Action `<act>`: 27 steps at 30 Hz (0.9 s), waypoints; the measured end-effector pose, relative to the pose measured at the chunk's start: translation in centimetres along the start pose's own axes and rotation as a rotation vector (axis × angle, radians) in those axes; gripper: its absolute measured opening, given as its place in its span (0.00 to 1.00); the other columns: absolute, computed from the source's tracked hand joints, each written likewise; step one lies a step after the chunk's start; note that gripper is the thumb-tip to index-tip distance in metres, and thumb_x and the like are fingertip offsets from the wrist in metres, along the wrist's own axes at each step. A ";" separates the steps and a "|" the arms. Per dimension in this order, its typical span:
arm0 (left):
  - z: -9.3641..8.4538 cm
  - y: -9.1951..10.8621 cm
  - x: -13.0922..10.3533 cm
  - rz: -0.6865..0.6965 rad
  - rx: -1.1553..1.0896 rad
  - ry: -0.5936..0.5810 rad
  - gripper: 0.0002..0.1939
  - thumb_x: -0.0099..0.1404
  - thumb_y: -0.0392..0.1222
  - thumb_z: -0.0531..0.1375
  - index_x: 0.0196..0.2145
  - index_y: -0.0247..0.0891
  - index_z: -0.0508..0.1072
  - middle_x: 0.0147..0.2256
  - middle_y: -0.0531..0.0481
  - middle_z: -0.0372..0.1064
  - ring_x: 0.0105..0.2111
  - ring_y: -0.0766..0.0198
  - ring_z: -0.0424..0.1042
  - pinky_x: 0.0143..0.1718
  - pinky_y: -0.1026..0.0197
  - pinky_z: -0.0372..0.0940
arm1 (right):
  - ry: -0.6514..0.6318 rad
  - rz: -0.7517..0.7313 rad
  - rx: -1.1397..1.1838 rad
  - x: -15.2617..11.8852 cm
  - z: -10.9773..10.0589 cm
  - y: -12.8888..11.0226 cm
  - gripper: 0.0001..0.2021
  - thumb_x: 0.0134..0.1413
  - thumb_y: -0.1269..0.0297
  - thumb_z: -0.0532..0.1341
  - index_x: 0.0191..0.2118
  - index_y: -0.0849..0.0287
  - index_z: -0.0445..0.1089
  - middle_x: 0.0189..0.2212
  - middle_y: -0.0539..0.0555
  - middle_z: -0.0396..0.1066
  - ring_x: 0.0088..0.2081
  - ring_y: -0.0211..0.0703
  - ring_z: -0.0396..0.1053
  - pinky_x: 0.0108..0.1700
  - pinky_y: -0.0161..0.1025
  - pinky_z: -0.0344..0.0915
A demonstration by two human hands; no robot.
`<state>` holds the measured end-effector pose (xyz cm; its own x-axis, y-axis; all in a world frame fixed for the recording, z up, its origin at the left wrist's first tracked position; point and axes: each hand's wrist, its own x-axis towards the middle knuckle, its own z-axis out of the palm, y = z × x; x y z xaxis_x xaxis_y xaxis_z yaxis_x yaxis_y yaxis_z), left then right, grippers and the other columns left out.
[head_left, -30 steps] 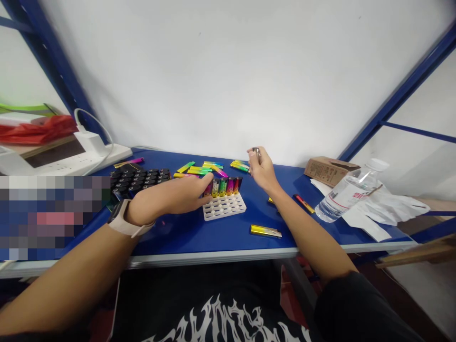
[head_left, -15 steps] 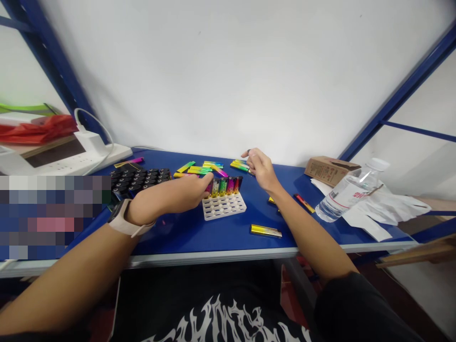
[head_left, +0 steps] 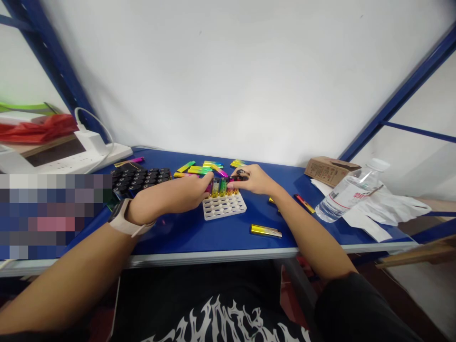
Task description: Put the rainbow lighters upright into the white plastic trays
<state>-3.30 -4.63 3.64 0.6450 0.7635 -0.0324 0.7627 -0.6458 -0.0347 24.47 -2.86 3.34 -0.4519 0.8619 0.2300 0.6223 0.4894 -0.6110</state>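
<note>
A white perforated tray (head_left: 224,210) lies on the blue table, its back row filled with upright, brightly coloured lighters (head_left: 223,187). My left hand (head_left: 178,192), with a watch at the wrist, is closed at the row's left end, around a pink lighter (head_left: 208,189); its far fingers are hidden. At the right end, my right hand (head_left: 258,179) has its fingers closed about a black-topped lighter (head_left: 242,174). Whether that one stands in a hole cannot be made out. Behind the tray are several loose lighters (head_left: 199,169).
Left is a block of black-topped lighters (head_left: 142,178), beside a power strip (head_left: 92,159). Nearer me lies a yellow lighter (head_left: 266,231); a red-yellow lighter (head_left: 304,203) is farther right. A water bottle (head_left: 347,192), a cardboard box (head_left: 331,170) and white plastic (head_left: 395,202) occupy the right.
My right hand has come down and left from behind the tray to the row's right end. My left hand has stayed at the left end.
</note>
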 end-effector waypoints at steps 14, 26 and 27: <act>-1.0 1.1 -0.3 -0.012 0.003 -0.027 0.44 0.81 0.51 0.51 0.82 0.21 0.40 0.46 0.29 0.85 0.45 0.39 0.86 0.44 0.49 0.71 | 0.112 0.051 -0.095 0.6 -0.8 2.4 0.06 0.65 0.58 0.73 0.41 0.54 0.83 0.37 0.54 0.82 0.40 0.50 0.74 0.43 0.44 0.67; -0.7 0.2 -0.2 0.046 -0.120 -0.075 0.24 0.79 0.50 0.55 0.65 0.35 0.72 0.50 0.29 0.83 0.46 0.38 0.83 0.45 0.45 0.74 | 0.148 0.025 -0.194 0.6 -0.7 2.6 0.08 0.67 0.55 0.72 0.42 0.54 0.83 0.39 0.54 0.83 0.40 0.49 0.75 0.46 0.45 0.66; -0.7 0.1 -0.2 0.050 -0.125 -0.090 0.21 0.78 0.49 0.56 0.61 0.37 0.76 0.50 0.31 0.83 0.46 0.39 0.83 0.45 0.45 0.74 | 0.153 0.007 -0.200 0.5 -0.7 2.6 0.09 0.67 0.54 0.72 0.42 0.54 0.83 0.39 0.55 0.83 0.40 0.49 0.75 0.46 0.45 0.66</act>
<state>-3.30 -4.81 4.32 0.6798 0.7234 -0.1205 0.7333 -0.6734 0.0941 26.30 -1.03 2.38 -0.3548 0.8679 0.3477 0.7462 0.4869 -0.4540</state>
